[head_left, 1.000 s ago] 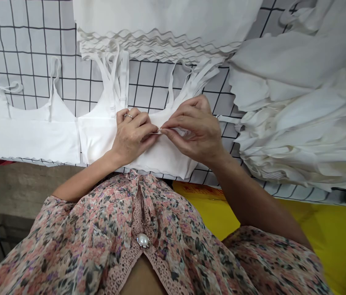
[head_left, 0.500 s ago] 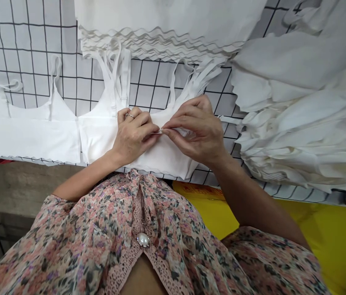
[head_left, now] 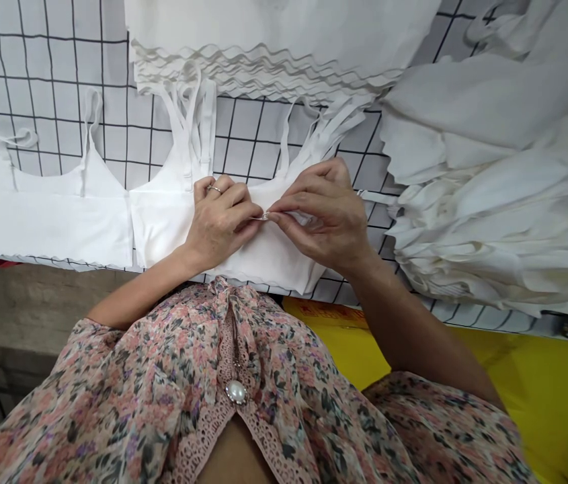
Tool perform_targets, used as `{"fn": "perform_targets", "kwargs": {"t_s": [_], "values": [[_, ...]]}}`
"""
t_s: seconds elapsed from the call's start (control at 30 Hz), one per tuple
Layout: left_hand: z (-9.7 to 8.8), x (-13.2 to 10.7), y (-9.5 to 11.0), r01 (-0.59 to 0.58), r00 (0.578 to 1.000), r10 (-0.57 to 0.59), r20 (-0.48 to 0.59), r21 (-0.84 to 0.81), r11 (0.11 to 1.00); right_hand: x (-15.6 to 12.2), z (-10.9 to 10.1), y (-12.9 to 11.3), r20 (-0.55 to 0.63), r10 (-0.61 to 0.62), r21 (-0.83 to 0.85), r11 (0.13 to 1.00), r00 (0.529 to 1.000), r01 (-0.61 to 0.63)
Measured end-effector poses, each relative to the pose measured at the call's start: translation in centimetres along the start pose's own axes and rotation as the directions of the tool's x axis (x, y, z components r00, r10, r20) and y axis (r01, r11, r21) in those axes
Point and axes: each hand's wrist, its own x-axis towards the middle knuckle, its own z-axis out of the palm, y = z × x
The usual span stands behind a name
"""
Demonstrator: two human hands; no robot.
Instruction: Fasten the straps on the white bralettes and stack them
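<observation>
Both hands meet over a white strappy camisole top [head_left: 284,259] that lies flat at the table's near edge. My left hand [head_left: 223,218], with a ring on one finger, pinches one side of a thin white strap [head_left: 264,216]. From the other side my right hand [head_left: 327,212] pinches the same strap between thumb and forefinger. A tiny shiny fitting shows in the narrow gap between the fingertips; its exact kind is too small to make out. The top's thin shoulder straps [head_left: 291,144] stretch away behind the hands, and the fingers cover part of its front.
Another white camisole top [head_left: 56,218] lies flat at the left. A neat stack of white pieces with wavy edges [head_left: 273,40] sits at the back. Heaped white garments [head_left: 495,202] fill the right. The table has a black-and-white grid cover [head_left: 46,87]; something yellow [head_left: 556,396] is below its edge.
Both hands stay almost in place, still pinching. The thin strap and its small fitting have shifted very slightly between the fingertips.
</observation>
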Motion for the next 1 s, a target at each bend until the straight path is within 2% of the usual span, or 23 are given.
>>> {"fn": "perform_targets", "kwargs": {"t_s": [0.2, 0.33, 0.5, 0.6, 0.7, 0.8, 0.93, 1.0], "values": [[0.0, -0.1, -0.1, -0.042, 0.998, 0.042, -0.042, -0.003, 0.999, -0.7, 0.6, 0.2, -0.04, -0.021, -0.072, 0.997, 0.999, 0.018], [0.1, -0.1, -0.2, -0.092, 0.99, 0.093, -0.104, 0.02, 0.996, -0.9, 1.2, 0.3, -0.116, -0.101, -0.127, 0.988, 0.988, 0.086], [0.2, -0.1, -0.4, -0.149, 0.971, 0.154, -0.183, 0.039, 0.988, -0.5, 1.5, 0.1, -0.233, -0.247, -0.175, 0.962, 0.941, 0.209], [0.2, -0.1, -0.4, -0.147, 0.972, 0.152, -0.182, 0.04, 0.988, -0.5, 1.7, 0.2, -0.279, -0.313, -0.215, 0.942, 0.908, 0.259], [0.2, -0.1, -0.6, -0.11, 0.982, 0.113, -0.151, 0.028, 0.994, -0.9, 1.6, 0.4, -0.233, -0.222, -0.247, 0.955, 0.947, 0.164], [0.3, -0.1, -0.8, -0.115, 0.982, 0.116, -0.151, 0.02, 0.993, -1.3, 1.5, 0.5, -0.201, -0.102, -0.191, 0.98, 0.974, 0.063], [0.4, -0.1, -0.9, -0.17, 0.967, 0.171, -0.191, 0.021, 0.985, -1.2, 1.4, 0.2, -0.177, -0.088, -0.102, 0.992, 0.98, 0.071], [0.4, -0.1, -0.9, -0.158, 0.971, 0.16, -0.176, 0.026, 0.987, -1.0, 1.5, 0.1, -0.156, -0.102, -0.088, 0.992, 0.982, 0.089]]}}
